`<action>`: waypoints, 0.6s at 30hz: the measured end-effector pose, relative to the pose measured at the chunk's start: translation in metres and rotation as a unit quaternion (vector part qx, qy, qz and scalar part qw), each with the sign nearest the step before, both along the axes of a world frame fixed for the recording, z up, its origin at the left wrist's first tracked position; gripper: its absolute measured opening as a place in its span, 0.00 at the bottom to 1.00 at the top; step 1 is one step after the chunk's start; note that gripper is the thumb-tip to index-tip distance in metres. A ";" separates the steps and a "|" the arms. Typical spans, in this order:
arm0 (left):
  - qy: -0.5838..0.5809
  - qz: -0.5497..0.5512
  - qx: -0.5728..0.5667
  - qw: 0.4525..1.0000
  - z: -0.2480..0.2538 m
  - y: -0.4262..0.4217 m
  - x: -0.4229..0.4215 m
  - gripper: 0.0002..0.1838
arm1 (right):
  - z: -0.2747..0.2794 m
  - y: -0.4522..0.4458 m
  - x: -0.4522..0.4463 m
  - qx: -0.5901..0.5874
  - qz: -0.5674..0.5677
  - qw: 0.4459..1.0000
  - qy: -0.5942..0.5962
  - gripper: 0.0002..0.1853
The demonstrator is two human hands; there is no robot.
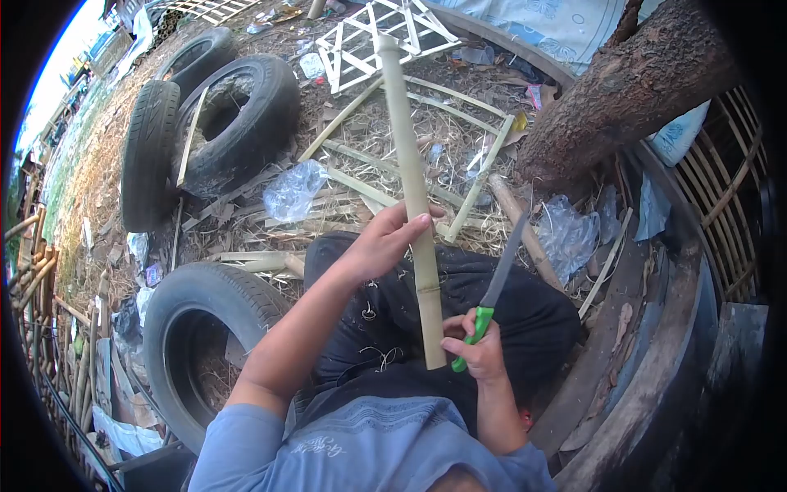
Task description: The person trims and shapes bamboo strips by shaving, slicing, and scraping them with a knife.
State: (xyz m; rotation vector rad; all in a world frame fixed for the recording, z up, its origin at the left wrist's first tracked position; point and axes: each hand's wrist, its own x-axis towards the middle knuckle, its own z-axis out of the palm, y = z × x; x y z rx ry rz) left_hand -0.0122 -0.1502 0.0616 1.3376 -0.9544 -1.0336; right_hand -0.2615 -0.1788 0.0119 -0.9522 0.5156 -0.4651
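Note:
A long pale bamboo strip (pixel 407 156) stands nearly upright before me, its lower end above my lap. My left hand (pixel 389 240) is closed around its middle, thumb across the front. In my right hand (pixel 478 348) is a knife (pixel 502 275) with a green handle and a long grey blade pointing up and to the right. The fingertips of that hand are close to the strip's lower end; whether they touch it I cannot tell. Beyond my knees, a frame of bamboo slats (pixel 484 176) lies on the ground.
Several old tyres (pixel 246 139) stand to the left, one tyre (pixel 193 287) close by my left arm. A thick tree trunk (pixel 631 90) leans at the upper right. A white slatted lattice (pixel 385 41), clear plastic bags (pixel 297 190) and shavings lie ahead. A bamboo fence (pixel 730 172) rises at right.

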 end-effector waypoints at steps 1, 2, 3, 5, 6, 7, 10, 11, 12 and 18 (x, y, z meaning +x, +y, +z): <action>0.006 -0.010 0.011 1.000 -0.002 0.000 -0.002 0.19 | -0.001 0.005 0.003 0.009 0.013 1.000 -0.016 0.21; -0.008 -0.021 0.018 1.000 -0.008 0.001 -0.003 0.24 | -0.005 0.011 0.007 0.002 0.011 1.000 -0.026 0.20; -0.006 -0.024 0.018 1.000 -0.013 0.002 -0.006 0.24 | -0.004 0.016 0.012 0.000 0.005 1.000 -0.023 0.19; 0.017 -0.003 0.050 0.999 -0.026 0.011 -0.012 0.29 | -0.010 0.024 0.022 0.021 -0.022 0.999 -0.027 0.19; 0.062 -0.027 0.080 0.995 -0.045 0.017 -0.009 0.33 | -0.011 0.025 0.025 0.021 -0.033 0.999 -0.032 0.18; 0.094 -0.002 0.141 0.986 -0.047 0.027 -0.016 0.37 | -0.016 0.024 0.027 0.022 -0.033 0.999 -0.033 0.18; 0.176 -0.074 0.190 0.963 -0.085 0.059 -0.029 0.36 | -0.031 0.024 0.030 0.027 -0.062 0.998 -0.016 0.17; 0.164 -0.111 0.195 0.961 -0.087 0.064 -0.033 0.34 | -0.036 0.024 0.030 0.029 -0.061 0.998 -0.016 0.17; 0.134 -0.137 0.189 0.963 -0.079 0.065 -0.037 0.28 | -0.043 0.024 0.030 0.025 -0.060 0.998 0.003 0.17; 0.128 -0.117 0.182 0.968 -0.086 0.059 -0.044 0.18 | -0.051 0.026 0.036 0.000 -0.076 0.996 0.055 0.17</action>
